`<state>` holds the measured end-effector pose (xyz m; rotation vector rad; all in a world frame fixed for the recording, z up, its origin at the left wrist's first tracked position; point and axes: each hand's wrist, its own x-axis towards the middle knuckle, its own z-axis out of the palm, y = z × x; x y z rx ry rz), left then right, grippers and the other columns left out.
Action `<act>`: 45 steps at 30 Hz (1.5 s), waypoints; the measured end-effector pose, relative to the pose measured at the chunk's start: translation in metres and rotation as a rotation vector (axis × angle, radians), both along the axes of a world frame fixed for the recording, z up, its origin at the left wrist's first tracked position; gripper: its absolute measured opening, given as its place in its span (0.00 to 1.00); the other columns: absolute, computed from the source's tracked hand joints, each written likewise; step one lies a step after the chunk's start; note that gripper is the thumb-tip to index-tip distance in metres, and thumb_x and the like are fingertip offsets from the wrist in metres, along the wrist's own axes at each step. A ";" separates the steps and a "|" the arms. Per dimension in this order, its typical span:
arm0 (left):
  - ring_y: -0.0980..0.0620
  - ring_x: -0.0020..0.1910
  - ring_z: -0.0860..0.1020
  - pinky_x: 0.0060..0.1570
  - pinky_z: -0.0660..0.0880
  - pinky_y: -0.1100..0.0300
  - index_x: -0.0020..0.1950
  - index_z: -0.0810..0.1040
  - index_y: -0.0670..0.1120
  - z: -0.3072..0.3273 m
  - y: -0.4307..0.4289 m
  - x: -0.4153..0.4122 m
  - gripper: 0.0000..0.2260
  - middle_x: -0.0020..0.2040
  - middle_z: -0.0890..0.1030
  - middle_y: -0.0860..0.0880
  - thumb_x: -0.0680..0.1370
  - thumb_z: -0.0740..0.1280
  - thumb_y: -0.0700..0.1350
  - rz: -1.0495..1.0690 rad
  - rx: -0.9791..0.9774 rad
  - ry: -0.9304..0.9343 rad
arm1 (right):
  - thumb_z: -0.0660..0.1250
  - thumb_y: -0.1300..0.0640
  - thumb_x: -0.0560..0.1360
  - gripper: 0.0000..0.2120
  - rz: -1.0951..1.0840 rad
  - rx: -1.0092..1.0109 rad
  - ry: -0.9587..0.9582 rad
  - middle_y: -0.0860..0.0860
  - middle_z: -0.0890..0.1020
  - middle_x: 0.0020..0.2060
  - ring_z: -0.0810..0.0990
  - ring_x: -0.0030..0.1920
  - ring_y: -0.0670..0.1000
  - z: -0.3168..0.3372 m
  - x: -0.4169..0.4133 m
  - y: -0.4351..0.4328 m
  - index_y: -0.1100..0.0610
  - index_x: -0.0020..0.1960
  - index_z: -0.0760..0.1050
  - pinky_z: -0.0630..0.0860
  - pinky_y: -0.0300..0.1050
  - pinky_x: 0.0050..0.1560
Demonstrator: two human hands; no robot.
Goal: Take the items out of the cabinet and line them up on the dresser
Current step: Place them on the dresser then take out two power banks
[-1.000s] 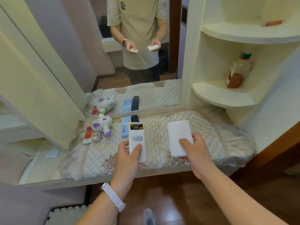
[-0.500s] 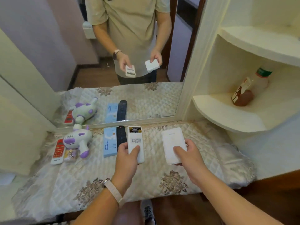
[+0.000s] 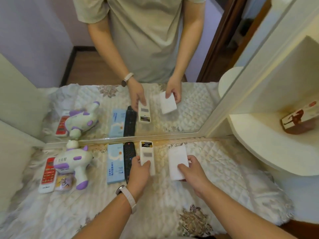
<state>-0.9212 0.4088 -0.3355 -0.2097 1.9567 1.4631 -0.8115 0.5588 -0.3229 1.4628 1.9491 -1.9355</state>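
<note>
Placement step, by judgement. Gripping white remote (image 3: 146, 153) in left hand (image 3: 139, 172), just beside black remote (image 3: 129, 155) in dresser (image 3: 224, 171) row. Pinching white flat pack (image 3: 177, 160) in right hand (image 3: 194, 171), near remote's right. Next, likely: release both, square pack to row.

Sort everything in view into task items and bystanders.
Job: white remote in left hand, white slab in right hand; lined up on the dresser: black remote, blue box, purple-white toy, red handset, small packet.
Seemingly bystanders: bottle on shelf, mirror, wristwatch.
</note>
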 end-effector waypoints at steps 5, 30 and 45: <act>0.58 0.45 0.75 0.47 0.76 0.56 0.59 0.66 0.50 -0.019 0.014 -0.013 0.10 0.49 0.77 0.52 0.80 0.62 0.40 0.001 -0.061 0.022 | 0.63 0.63 0.76 0.14 0.025 -0.063 -0.021 0.55 0.78 0.55 0.81 0.51 0.55 -0.023 -0.028 0.012 0.54 0.60 0.68 0.83 0.49 0.42; 0.50 0.63 0.71 0.63 0.68 0.56 0.71 0.67 0.46 -0.021 0.009 0.008 0.25 0.65 0.71 0.47 0.74 0.66 0.42 -0.261 -0.319 0.249 | 0.62 0.52 0.76 0.13 0.524 0.421 -0.235 0.52 0.76 0.51 0.77 0.47 0.52 -0.050 -0.043 0.021 0.55 0.58 0.73 0.75 0.48 0.47; 0.47 0.69 0.69 0.66 0.69 0.48 0.71 0.71 0.49 0.054 -0.041 0.060 0.24 0.71 0.71 0.47 0.75 0.60 0.55 -0.295 -0.696 0.794 | 0.47 0.39 0.73 0.31 1.094 0.968 0.238 0.51 0.75 0.67 0.71 0.66 0.56 0.044 -0.021 0.011 0.52 0.67 0.74 0.67 0.53 0.64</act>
